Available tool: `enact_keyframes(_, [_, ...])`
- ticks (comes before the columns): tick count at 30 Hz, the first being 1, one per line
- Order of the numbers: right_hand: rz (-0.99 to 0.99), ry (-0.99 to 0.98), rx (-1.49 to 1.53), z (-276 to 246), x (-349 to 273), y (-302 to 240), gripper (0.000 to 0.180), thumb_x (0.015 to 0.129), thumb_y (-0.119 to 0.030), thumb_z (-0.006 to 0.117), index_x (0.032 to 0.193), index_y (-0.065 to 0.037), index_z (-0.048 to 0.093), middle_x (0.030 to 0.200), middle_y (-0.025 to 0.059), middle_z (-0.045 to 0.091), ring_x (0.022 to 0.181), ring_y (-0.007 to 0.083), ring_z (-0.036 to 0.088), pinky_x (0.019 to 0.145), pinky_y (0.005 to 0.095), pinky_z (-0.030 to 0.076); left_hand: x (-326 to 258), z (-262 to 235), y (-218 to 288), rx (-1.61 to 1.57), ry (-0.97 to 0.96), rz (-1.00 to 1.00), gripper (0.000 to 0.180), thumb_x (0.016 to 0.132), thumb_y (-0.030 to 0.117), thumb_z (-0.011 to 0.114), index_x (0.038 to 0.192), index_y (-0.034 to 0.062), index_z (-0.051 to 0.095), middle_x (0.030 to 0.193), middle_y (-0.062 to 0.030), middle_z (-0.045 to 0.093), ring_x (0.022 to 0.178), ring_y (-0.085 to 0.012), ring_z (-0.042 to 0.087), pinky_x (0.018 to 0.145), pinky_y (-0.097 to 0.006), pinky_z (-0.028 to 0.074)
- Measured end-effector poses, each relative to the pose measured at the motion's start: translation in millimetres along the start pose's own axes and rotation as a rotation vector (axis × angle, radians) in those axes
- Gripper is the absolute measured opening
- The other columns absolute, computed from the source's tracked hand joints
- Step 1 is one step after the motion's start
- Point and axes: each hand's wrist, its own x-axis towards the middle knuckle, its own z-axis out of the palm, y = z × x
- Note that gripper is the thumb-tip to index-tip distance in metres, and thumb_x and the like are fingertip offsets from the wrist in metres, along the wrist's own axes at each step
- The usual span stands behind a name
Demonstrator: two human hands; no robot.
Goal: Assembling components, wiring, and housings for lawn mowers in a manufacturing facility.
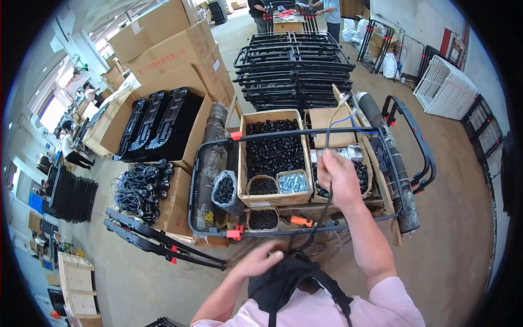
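A dark cable (330,192) runs through my closed right hand (339,177), which is raised over the right side of the workbench. Its upper end reaches past the frame's far bar, near a thin blue wire (340,121). Below, the cable drops to loops (311,248) in front of my black apron (283,283). Beside those loops, my left hand (260,260) has its thumb and fingers apart; no held thing shows in it. A black rectangular metal frame (261,233) with red clips lies across the bench, under my right hand.
Black plastic parts fill a wooden box (244,163), with silver screws (292,183) in a small tray. An orange-and-black tool (300,220) lies near the front bar. Stacked black frames (294,71) stand beyond; tangled cables (143,188) sit at left. Other people work farther off.
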Motion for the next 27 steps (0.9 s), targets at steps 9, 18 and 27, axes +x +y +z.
enact_keyframes(9, [0.362, -0.593, -0.181, 8, -112, 11, 0.045, 0.113, -0.037, 0.054, 0.083, -0.004, 0.063, 0.074, -0.0036, 0.052, 0.062, 0.0042, 0.04, 0.055, 0.0231, 0.031, 39, -37, 130, 0.26, 0.714, 0.579, 0.043, 0.103, 0.017, 0.06, 0.142, -0.0015, 0.059, 0.141, -0.0183, 0.063, 0.136, -0.03, 0.057, 0.116, -0.04, 0.042])
enact_keyframes(18, [0.522, -0.771, -0.22, -3, -143, 41, 0.047, 0.112, -0.039, 0.055, 0.082, -0.004, 0.067, 0.074, -0.004, 0.055, 0.066, 0.0053, 0.045, 0.059, 0.0239, 0.037, 6, 32, 85, -0.856, 0.082, 0.224, 0.059, 0.115, 0.05, 0.04, 0.137, -0.0009, 0.061, 0.106, -0.0109, 0.073, 0.104, -0.0213, 0.068, 0.098, -0.039, 0.052])
enact_keyframes(27, [0.61, -0.845, -0.241, -5, -152, 83, 0.049, 0.111, -0.041, 0.055, 0.084, -0.004, 0.069, 0.072, -0.0037, 0.056, 0.067, 0.0068, 0.046, 0.06, 0.0247, 0.037, -38, 34, 73, -0.819, 0.397, 0.162, 0.039, 0.113, 0.031, 0.052, 0.125, -0.0034, 0.067, 0.102, -0.013, 0.074, 0.097, -0.0226, 0.073, 0.093, -0.039, 0.059])
